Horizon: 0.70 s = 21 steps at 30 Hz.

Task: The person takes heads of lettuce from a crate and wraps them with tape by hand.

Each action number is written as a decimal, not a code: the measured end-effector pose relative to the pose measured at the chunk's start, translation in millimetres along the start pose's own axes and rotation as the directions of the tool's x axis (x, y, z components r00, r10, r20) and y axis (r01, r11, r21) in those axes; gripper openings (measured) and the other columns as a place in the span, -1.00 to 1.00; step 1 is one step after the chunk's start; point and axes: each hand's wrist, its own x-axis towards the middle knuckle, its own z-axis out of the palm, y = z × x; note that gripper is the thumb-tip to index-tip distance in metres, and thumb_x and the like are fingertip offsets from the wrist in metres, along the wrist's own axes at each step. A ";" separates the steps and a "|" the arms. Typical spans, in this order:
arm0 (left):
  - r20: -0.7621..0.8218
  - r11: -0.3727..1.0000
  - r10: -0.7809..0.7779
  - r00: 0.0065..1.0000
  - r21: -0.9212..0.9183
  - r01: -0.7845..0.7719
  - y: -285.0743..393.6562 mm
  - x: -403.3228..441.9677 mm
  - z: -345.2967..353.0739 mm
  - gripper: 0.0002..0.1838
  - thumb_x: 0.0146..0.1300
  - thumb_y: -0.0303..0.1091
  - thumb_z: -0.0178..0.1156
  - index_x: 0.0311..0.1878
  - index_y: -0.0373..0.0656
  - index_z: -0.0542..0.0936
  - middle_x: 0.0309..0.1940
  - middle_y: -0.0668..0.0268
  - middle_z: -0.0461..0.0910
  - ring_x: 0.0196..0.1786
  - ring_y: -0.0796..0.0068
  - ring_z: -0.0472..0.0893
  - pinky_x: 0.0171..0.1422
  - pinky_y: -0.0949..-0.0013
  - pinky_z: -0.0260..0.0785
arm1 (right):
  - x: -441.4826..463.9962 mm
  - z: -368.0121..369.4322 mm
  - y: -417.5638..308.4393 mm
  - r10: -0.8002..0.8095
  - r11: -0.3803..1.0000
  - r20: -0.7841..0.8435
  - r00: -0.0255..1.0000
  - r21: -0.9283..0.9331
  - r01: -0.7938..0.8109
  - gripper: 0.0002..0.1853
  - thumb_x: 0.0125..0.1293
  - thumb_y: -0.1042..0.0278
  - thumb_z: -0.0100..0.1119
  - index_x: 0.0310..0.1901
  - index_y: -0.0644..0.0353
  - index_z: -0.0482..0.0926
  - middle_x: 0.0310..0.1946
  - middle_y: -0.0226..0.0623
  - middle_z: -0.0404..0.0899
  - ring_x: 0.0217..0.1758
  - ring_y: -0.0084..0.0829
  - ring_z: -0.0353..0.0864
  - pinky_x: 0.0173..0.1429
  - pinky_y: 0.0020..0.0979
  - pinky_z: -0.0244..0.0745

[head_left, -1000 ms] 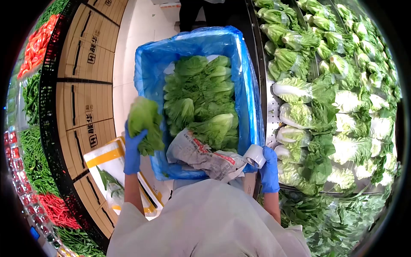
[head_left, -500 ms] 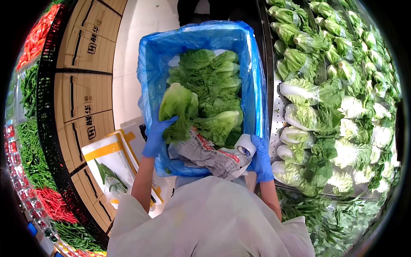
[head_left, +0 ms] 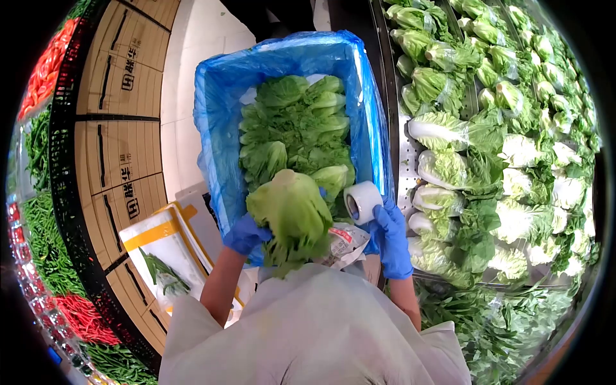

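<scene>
My left hand (head_left: 247, 235), in a blue glove, is closed on a lettuce head (head_left: 292, 215) held up near my body, over the near end of the blue-lined bin (head_left: 215, 122). The lettuce's cut end points away from me and its leaves hang toward my apron. In my right hand (head_left: 390, 240), also gloved, is a white roll of film or tape (head_left: 364, 202), held at the bin's right edge. Crumpled printed paper (head_left: 348, 244) shows between the lettuce and my right hand. More lettuce (head_left: 282, 115) lies in rows inside the bin.
Shelves of wrapped cabbage (head_left: 449, 131) and greens stand on the right. At left are brown cartons (head_left: 122, 151), a white foam box with yellow tape (head_left: 154, 237), and peppers beyond a black rack. A person's dark-clothed legs (head_left: 269, 16) show beyond the bin.
My left hand has brought the lettuce from the bin's left side across the bin and close to my body. The roll in my right hand is raised off the paper.
</scene>
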 end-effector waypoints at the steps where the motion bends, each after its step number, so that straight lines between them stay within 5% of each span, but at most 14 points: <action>1: -0.051 1.000 0.012 0.999 0.020 -0.011 -0.1 1.4 -0.7 -0.31 0.11 -0.21 0.21 0.27 -0.22 0.17 0.19 0.11 0.30 0.09 0.29 0.42 0.18 0.26 0.32 | 6.5 -22.4 12.9 -0.019 1.000 -0.020 1.000 -0.009 0.019 -0.80 0.22 0.35 0.12 -0.15 0.22 0.51 -0.35 -0.44 0.55 -0.42 -0.65 0.48 -0.32 -0.62 0.41; 2: -0.102 0.999 0.023 0.994 0.041 -0.019 0.5 2.9 -0.3 -0.27 0.07 -0.25 0.28 0.27 -0.21 0.17 0.19 0.12 0.30 0.09 0.29 0.42 0.18 0.27 0.32 | 8.2 -27.6 15.9 -0.039 0.999 -0.041 0.998 -0.019 0.038 -0.85 0.22 0.33 0.13 -0.24 0.20 0.54 -0.42 -0.46 0.54 -0.48 -0.66 0.47 -0.36 -0.62 0.40; 4: -0.181 0.789 0.197 0.964 0.613 -0.047 10.8 27.9 4.4 -0.09 -0.24 -0.40 0.44 0.27 -0.16 0.21 0.14 0.19 0.34 0.13 0.30 0.40 0.20 0.29 0.29 | 6.7 -37.2 24.9 0.018 0.997 -0.289 0.957 -0.072 -0.040 -0.85 0.21 0.29 0.15 -0.39 0.17 0.56 -0.52 -0.46 0.52 -0.48 -0.68 0.46 -0.40 -0.61 0.38; 5: -0.182 0.790 0.187 0.965 0.613 -0.038 7.3 41.7 -2.1 -0.09 -0.24 -0.40 0.44 0.27 -0.16 0.21 0.14 0.19 0.34 0.13 0.30 0.40 0.20 0.29 0.29 | 7.3 -50.1 31.6 0.052 0.988 -0.291 0.955 -0.122 -0.091 -0.84 0.20 0.27 0.17 -0.39 0.17 0.56 -0.51 -0.46 0.52 -0.48 -0.68 0.46 -0.43 -0.60 0.37; 7: 0.106 0.160 0.606 0.788 0.955 -0.251 -14.7 70.0 -27.2 -0.10 -0.23 -0.34 0.42 0.27 -0.16 0.21 0.15 0.12 0.29 0.07 0.16 0.40 0.16 0.18 0.27 | 2.0 -45.8 31.2 0.087 0.981 -0.289 0.953 -0.143 -0.133 -0.80 0.19 0.22 0.18 -0.38 0.19 0.55 -0.49 -0.47 0.50 -0.48 -0.71 0.43 -0.42 -0.61 0.33; 8: 0.109 0.159 0.599 0.793 0.955 -0.251 -25.9 74.1 -28.6 -0.10 -0.23 -0.34 0.42 0.27 -0.16 0.21 0.15 0.12 0.29 0.07 0.16 0.40 0.16 0.18 0.27 | 3.4 -43.4 36.1 0.088 0.981 -0.295 0.951 -0.137 -0.134 -0.80 0.19 0.22 0.18 -0.38 0.19 0.55 -0.49 -0.47 0.50 -0.48 -0.71 0.43 -0.42 -0.61 0.33; 10: 0.402 -0.607 0.549 0.733 0.794 0.020 -55.9 79.9 -31.8 -0.13 -0.14 -0.20 0.37 0.28 -0.15 0.20 0.16 0.03 0.22 0.02 0.03 0.34 0.15 0.09 0.17 | 8.4 -46.7 49.9 0.072 0.982 -0.322 0.944 -0.142 -0.124 -0.78 0.21 0.19 0.17 -0.37 0.19 0.54 -0.48 -0.49 0.48 -0.45 -0.73 0.39 -0.38 -0.64 0.28; 11: 0.438 -0.719 0.487 0.756 0.692 0.063 -69.9 86.9 -34.3 -0.12 -0.10 -0.04 0.33 0.29 -0.14 0.19 0.17 0.03 0.21 0.02 -0.02 0.29 0.14 0.04 0.09 | 16.5 -51.1 60.2 0.020 0.973 -0.318 0.948 -0.210 -0.091 -0.71 0.18 0.13 0.18 -0.29 0.23 0.55 -0.46 -0.43 0.53 -0.47 -0.66 0.45 -0.38 -0.61 0.35; 14: 0.379 -0.495 0.611 0.695 0.868 -0.038 -92.1 81.9 -23.8 -0.09 -0.11 0.04 0.33 0.29 -0.14 0.18 0.17 0.03 0.21 -0.03 0.00 0.31 0.10 0.01 0.11 | 40.5 -44.9 83.8 0.083 0.882 -0.336 0.938 -0.414 -0.226 -0.65 0.17 0.06 0.19 -0.27 0.24 0.54 -0.46 -0.42 0.50 -0.45 -0.64 0.42 -0.36 -0.57 0.34; 16: 0.375 -0.496 0.596 0.710 0.867 -0.043 -83.3 76.6 -19.8 -0.02 -0.16 0.16 0.32 0.29 -0.15 0.19 0.15 0.01 0.23 -0.02 0.02 0.30 0.12 0.04 0.13 | 65.9 -60.9 124.9 -0.029 0.778 -0.347 0.937 -0.597 -0.197 -0.43 0.09 -0.12 0.19 -0.21 0.37 0.51 -0.34 -0.12 0.58 -0.26 -0.31 0.55 -0.14 -0.40 0.37; 17: 0.056 -0.120 0.532 0.845 0.993 0.010 -71.3 74.3 -11.6 0.00 -0.18 0.21 0.31 0.28 -0.15 0.19 0.14 0.02 0.23 -0.01 0.04 0.30 0.13 0.07 0.14 | 65.0 -52.1 118.0 0.029 0.791 -0.301 0.953 -0.576 -0.206 -0.32 0.05 -0.19 0.19 -0.10 0.41 0.48 -0.23 0.06 0.56 -0.12 -0.11 0.55 -0.03 -0.33 0.36; 19: -0.223 0.118 0.208 0.953 0.972 0.201 -46.6 81.5 -3.8 0.00 -0.22 0.28 0.29 0.24 -0.17 0.23 0.08 0.04 0.28 0.06 0.11 0.31 0.13 0.20 0.21 | 71.5 -60.8 137.5 -0.084 0.723 -0.275 0.958 -0.678 -0.131 -0.29 0.05 -0.21 0.17 -0.08 0.43 0.47 -0.23 0.08 0.56 -0.12 -0.08 0.54 -0.03 -0.31 0.36; 20: -0.226 0.106 0.196 0.954 0.972 0.208 -38.6 88.7 -4.4 0.00 -0.22 0.28 0.29 0.24 -0.17 0.23 0.08 0.04 0.28 0.06 0.11 0.31 0.13 0.20 0.21 | 71.7 -59.0 139.9 -0.197 0.624 -0.231 0.953 -0.779 -0.060 -0.26 0.06 -0.23 0.16 -0.07 0.44 0.46 -0.23 0.09 0.55 -0.12 -0.05 0.54 -0.04 -0.29 0.37; 21: 0.067 -0.279 0.262 0.963 0.960 0.009 -32.9 96.1 -5.4 -0.03 -0.21 0.18 0.35 0.23 -0.18 0.24 0.03 0.05 0.31 0.03 0.13 0.34 0.12 0.22 0.24 | 70.0 -61.6 138.8 -0.120 0.744 -0.225 0.967 -0.666 -0.062 -0.24 0.07 -0.25 0.12 -0.06 0.47 0.44 -0.22 0.12 0.54 -0.12 -0.02 0.53 -0.03 -0.27 0.36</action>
